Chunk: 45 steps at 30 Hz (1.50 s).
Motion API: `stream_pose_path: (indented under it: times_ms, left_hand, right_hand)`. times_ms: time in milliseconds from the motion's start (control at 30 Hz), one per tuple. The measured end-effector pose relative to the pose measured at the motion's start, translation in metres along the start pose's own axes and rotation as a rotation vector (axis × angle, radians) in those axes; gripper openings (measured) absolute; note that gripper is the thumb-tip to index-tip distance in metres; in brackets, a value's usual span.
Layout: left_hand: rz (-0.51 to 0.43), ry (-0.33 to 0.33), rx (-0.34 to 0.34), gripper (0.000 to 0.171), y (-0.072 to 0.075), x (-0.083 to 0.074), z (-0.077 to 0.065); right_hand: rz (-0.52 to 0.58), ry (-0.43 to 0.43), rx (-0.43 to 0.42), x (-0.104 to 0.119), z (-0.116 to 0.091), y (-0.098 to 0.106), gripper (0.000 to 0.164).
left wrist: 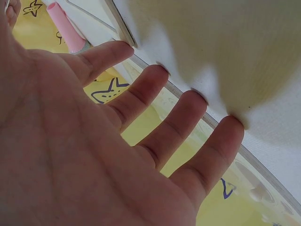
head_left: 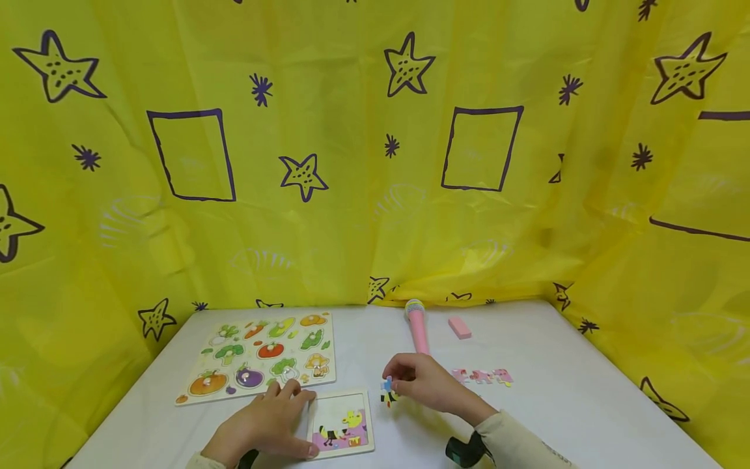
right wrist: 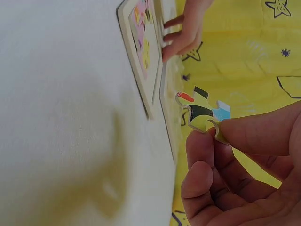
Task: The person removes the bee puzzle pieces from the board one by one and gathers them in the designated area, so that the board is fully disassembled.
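My right hand (head_left: 432,385) pinches a jigsaw piece (right wrist: 200,110) between thumb and fingertips, raised over the table just right of a small square puzzle tray (head_left: 370,426). The piece is yellow and black with red and light blue patches. Several joined pieces (head_left: 354,426), pink with a yellow figure, fill the tray's lower part; its upper part shows bare white backing. At the tray's left side lies my left hand (head_left: 263,420), fingers spread, with the thumb touching the lower left corner and a fingertip by the upper left corner.
A wooden vegetable puzzle board (head_left: 331,345) lies behind my left hand. Further back are a pink toy microphone (head_left: 418,329) and a pink block (head_left: 459,327). Loose pink jigsaw pieces (head_left: 482,376) lie in a row to the right. A yellow curtain (head_left: 351,247) surrounds the white table (head_left: 562,391).
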<state>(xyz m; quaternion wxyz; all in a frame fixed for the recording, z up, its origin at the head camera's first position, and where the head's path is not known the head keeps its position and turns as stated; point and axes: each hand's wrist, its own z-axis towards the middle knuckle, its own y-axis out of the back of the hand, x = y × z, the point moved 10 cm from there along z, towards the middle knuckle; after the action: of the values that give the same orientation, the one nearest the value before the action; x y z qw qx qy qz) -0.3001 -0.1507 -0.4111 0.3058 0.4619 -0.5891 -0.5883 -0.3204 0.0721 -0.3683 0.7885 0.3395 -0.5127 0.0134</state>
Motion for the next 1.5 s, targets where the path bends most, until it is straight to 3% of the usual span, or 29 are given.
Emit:
stream_pose_path:
  times_ms: [267, 700, 933, 1200, 1500]
  left_hand:
    - [-0.002, -0.006, 0.001, 0.086, 0.001, -0.001, 0.0]
    - [-0.009, -0.012, -0.007, 0.084, 0.0, 0.0, 0.0]
    - [-0.016, -0.009, -0.015, 0.083, 0.001, 0.0, -0.001]
    - [-0.026, -0.01, -0.007, 0.081, -0.001, 0.0, -0.001]
    - [-0.029, -0.01, -0.005, 0.083, -0.001, 0.001, -0.001]
  right_hand:
    - [-0.05, -0.037, -0.036, -0.012, -0.02, 0.03, 0.009]
    - [-0.032, -0.144, -0.125, -0.034, -0.061, 0.094, 0.015]
    - [-0.093, -0.199, -0.17, -0.046, -0.079, 0.124, 0.018]
    - [-0.149, -0.271, -0.201, -0.064, -0.09, 0.141, 0.018]
    - [-0.214, -0.301, -0.206, -0.076, -0.095, 0.147, 0.016]
